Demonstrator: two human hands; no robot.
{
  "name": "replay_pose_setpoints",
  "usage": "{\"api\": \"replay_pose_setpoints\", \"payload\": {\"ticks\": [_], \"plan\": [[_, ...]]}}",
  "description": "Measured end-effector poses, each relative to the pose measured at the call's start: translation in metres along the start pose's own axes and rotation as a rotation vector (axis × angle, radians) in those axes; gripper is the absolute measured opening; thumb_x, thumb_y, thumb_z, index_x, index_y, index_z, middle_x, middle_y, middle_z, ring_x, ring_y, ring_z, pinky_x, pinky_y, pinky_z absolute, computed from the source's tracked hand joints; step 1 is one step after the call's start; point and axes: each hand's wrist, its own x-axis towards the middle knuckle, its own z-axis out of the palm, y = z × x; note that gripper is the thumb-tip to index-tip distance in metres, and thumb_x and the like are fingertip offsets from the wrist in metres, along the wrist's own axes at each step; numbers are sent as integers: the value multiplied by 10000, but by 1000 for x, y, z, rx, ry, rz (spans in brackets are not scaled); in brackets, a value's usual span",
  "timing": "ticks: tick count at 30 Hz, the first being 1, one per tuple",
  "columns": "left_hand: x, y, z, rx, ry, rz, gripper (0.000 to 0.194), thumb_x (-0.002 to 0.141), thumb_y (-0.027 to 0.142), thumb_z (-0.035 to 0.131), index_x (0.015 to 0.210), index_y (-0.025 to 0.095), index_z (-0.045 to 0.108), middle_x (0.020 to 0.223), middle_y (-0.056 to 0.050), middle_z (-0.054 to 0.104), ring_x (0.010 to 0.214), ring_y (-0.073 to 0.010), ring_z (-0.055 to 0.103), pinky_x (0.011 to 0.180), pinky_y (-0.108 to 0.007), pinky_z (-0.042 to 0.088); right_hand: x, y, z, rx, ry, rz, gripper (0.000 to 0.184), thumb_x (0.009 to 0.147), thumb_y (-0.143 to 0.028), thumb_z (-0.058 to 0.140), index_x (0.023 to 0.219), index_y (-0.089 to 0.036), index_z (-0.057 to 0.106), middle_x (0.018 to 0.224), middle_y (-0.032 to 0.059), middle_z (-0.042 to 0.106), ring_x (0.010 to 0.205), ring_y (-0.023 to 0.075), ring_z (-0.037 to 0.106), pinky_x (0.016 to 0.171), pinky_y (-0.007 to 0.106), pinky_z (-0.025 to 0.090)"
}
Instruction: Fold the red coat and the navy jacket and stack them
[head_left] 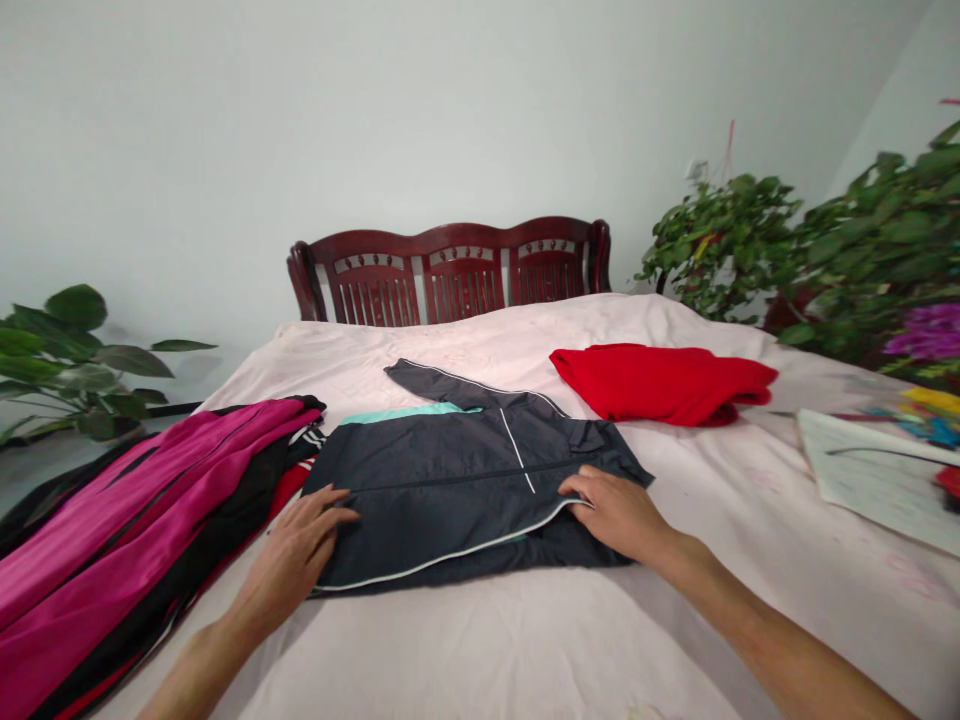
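Observation:
A dark grey jacket (pixel 450 480) with white piping and a teal lining lies partly folded on the pale sheet of the bed (pixel 525 640). My left hand (pixel 296 555) rests on its left edge, fingers stretched flat on the fabric. On the jacket's right edge lies my right hand (pixel 615 510), its fingers curled over the folded hem near the white piping. One sleeve points up toward the headboard.
A pile of magenta, black and red clothes (pixel 127 540) lies at the left. A folded red garment (pixel 664 383) sits at the back right. Papers and coloured items (pixel 877 470) lie at the right edge. A dark wooden headboard (pixel 450 270) and leafy plants (pixel 825 250) stand behind.

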Motion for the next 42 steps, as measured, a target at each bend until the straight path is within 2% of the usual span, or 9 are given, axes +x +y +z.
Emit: {"api": "replay_pose_setpoints", "payload": {"ticks": [5, 9, 14, 17, 21, 24, 29, 35, 42], "plan": [[-1, 24, 35, 138, -98, 43, 423, 967, 327, 427, 1377, 365, 526, 1506, -30, 486, 1392, -253, 435, 1155, -536, 329, -1, 4, 26, -17, 46, 58, 353, 892, -163, 418, 1095, -262, 690, 1050, 34, 662, 952, 174, 659, 807, 258, 456], [-10, 19, 38, 204, -146, 95, 497, 978, 357, 416, 1473, 399, 393, 1563, -22, 413, 1427, -249, 389, 1166, -528, 310, -7, 23, 37, 7, -4, -13, 391, 903, -185, 382, 1151, -271, 673, 1097, 43, 662, 992, 200, 659, 836, 309, 481], [-13, 19, 37, 244, -117, 133, 558, 973, 337, 431, 1512, 408, 304, 1571, -33, 400, 1429, -259, 386, 1159, -510, 316, -4, 55, 13, 556, -235, -45, 470, 767, -298, 582, 1226, -220, 650, 1230, 77, 679, 1155, 264, 620, 1012, 416, 464], [-13, 22, 38, 254, -108, 136, 561, 972, 344, 428, 1513, 413, 295, 1567, -37, 406, 1428, -266, 388, 1152, -517, 320, -7, 47, -4, 718, -123, 18, 530, 808, -385, 563, 1306, -205, 597, 1312, 106, 644, 1207, 280, 598, 1036, 443, 462], [-13, 26, 37, 266, -114, 135, 550, 981, 350, 405, 1513, 421, 288, 1563, -41, 413, 1427, -268, 389, 1142, -517, 329, -19, -3, 7, 302, 212, -81, 483, 958, -409, 401, 1390, -237, 529, 1445, 89, 538, 1349, 258, 468, 1140, 472, 352], [-12, 27, 34, 265, -113, 145, 541, 988, 358, 393, 1516, 410, 289, 1562, -40, 415, 1433, -259, 380, 1146, -503, 326, -32, -21, 40, -24, 151, -251, 513, 969, -411, 425, 1449, -236, 469, 1486, 81, 497, 1396, 279, 409, 1159, 509, 310], [-19, 14, 29, 246, -90, 146, 524, 980, 406, 425, 1499, 373, 358, 1534, -46, 458, 1401, -250, 429, 1152, -465, 324, -43, 6, 77, -234, 156, -247, 586, 969, -452, 415, 1510, -229, 374, 1532, 86, 430, 1414, 295, 382, 1141, 541, 310], [-52, -16, 21, 201, 103, -101, 496, 971, 422, 408, 1432, 257, 486, 1499, -87, 496, 1390, -268, 440, 1124, -452, 374, -44, 13, 75, -280, 188, -160, 617, 950, -499, 389, 1501, -222, 399, 1529, 81, 431, 1422, 292, 370, 1129, 517, 329], [-61, -8, 6, 103, 179, -596, 468, 977, 473, 313, 1211, 183, 596, 1155, -126, 676, 1078, -269, 656, 935, -379, 493, -42, 19, 85, -346, 260, -199, 614, 956, -530, 333, 1464, -208, 461, 1495, 72, 481, 1386, 282, 426, 1104, 494, 355]]}}
